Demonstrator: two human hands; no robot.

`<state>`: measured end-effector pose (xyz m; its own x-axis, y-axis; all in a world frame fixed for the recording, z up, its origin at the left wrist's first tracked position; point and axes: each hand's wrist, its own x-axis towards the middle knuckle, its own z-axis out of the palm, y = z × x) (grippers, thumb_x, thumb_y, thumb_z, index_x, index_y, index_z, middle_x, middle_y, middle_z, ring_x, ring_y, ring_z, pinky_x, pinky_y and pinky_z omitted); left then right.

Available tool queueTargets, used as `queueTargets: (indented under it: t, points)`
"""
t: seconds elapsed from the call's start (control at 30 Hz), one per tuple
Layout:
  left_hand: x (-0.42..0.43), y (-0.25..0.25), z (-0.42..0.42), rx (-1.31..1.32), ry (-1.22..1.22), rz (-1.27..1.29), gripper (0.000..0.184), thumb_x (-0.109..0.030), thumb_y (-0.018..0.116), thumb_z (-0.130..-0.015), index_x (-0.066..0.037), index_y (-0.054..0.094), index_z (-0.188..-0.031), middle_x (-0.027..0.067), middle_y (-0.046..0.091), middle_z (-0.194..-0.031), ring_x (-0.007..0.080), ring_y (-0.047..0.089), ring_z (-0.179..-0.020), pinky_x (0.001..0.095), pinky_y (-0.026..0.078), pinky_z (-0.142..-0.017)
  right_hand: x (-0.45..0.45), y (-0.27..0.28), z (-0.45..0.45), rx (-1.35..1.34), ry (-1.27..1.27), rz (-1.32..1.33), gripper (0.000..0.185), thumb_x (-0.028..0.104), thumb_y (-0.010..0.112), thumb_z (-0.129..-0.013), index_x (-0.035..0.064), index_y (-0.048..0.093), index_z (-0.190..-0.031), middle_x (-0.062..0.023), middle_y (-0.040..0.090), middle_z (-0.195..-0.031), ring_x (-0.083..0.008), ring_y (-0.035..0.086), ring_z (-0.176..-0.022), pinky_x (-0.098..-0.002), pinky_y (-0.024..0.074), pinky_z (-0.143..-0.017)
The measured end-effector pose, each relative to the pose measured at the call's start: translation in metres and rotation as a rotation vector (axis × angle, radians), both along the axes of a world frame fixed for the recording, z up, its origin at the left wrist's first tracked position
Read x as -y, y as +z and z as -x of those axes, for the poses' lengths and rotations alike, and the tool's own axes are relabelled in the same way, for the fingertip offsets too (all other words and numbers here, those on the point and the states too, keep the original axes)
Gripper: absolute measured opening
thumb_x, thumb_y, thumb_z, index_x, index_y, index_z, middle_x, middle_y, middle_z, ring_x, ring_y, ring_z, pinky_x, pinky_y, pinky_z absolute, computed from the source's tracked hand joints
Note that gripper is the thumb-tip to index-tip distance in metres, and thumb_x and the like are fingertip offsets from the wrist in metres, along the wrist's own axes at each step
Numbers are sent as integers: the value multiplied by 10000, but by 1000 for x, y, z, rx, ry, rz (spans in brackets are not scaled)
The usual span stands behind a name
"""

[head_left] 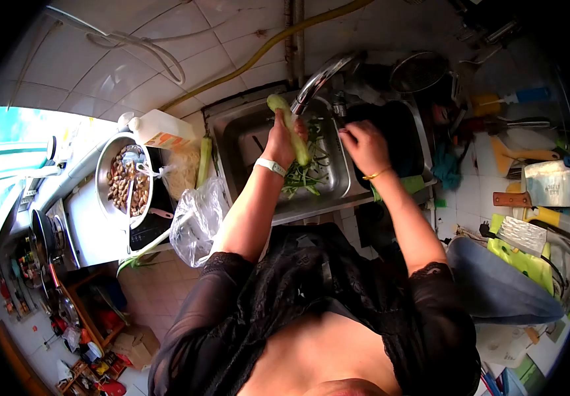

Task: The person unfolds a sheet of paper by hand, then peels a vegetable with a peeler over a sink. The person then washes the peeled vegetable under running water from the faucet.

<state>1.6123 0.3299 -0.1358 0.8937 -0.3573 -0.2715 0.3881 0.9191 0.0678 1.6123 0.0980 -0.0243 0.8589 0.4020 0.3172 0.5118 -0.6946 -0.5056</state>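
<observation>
My left hand is closed around a long, pale green peeled gourd, held tilted under the tap above the left sink basin. Green peelings lie in that basin below the gourd. Over the divider beside the right basin is my right hand, its fingers curled near the tap's base. Whatever those fingers hold, if anything, is too dark and small to make out.
Left of the sink lie another long green gourd, a clear plastic bag and a white jug. A metal pan holds small brown shellfish-like pieces. A cleaver and other utensils are at right.
</observation>
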Motion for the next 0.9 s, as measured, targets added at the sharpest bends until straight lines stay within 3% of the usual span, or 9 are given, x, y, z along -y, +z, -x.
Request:
queueTargets:
  t: [0.17,0.23,0.3,0.37,0.5,0.63,0.7,0.73,0.9]
  points:
    - [5,6,27,-182,72,-267,418,-413,366,-1055,-53,565,-980,29,564,-773,149,541,-669,289,485,-644,-81,-25,4,-255,66,-178,221,328,657,-874,108,638,-868,-150,681,-817,-383,653,-759,-475,505,-622]
    - [4,-2,35,-307,122,-463,320,-334,394,-1058,-51,538,-1016,34,535,-792,147,481,-637,291,440,-587,-97,-39,-5,-354,87,-145,210,325,647,-879,117,661,-905,-146,685,-820,-380,657,-766,-478,511,-637]
    - [-5,-11,44,-242,104,-346,279,-287,403,-1050,-42,538,-1036,43,556,-819,161,504,-661,306,457,-609,-105,-41,-7,-316,63,-138,220,328,640,-883,123,683,-949,-151,686,-832,-383,657,-772,-478,517,-648]
    - [-2,-8,48,-311,78,-540,250,-243,413,-1039,-31,541,-1079,63,596,-871,174,549,-713,304,481,-643,-105,-33,-7,-328,64,-121,229,319,629,-892,115,695,-974,-159,686,-836,-389,657,-779,-472,522,-655]
    - [6,8,48,-177,125,-546,235,-190,452,-1019,-30,540,-1168,94,628,-968,189,592,-804,315,513,-715,-95,-26,-11,-344,109,-142,183,225,677,-872,47,690,-913,-166,679,-875,-362,651,-824,-425,512,-690]
    - [15,40,44,-203,81,-509,216,-176,482,-1013,-28,554,-1152,87,626,-958,187,590,-796,312,514,-712,-54,-6,-6,46,164,141,131,189,679,-849,68,712,-887,-95,623,-902,-299,603,-918,-405,498,-790]
    - [18,41,42,-174,40,-516,227,-174,488,-1010,-8,542,-1154,87,622,-938,182,585,-770,313,515,-700,-35,-2,-6,-2,177,210,141,174,633,-895,71,701,-963,-88,647,-979,-277,622,-939,-386,512,-804]
    - [22,45,42,-167,34,-622,233,-170,489,-1007,-2,546,-1158,88,623,-946,181,596,-783,310,521,-702,-28,-15,-3,-191,210,10,212,171,591,-934,77,657,-1113,-82,656,-1091,-243,633,-1005,-351,519,-859]
    - [22,49,75,-17,-87,-966,336,-160,533,-965,-20,492,-1269,87,627,-951,175,610,-768,308,520,-657,-3,-51,9,-121,168,207,311,186,556,-967,79,585,-1258,-68,650,-1181,-194,628,-1059,-316,513,-911]
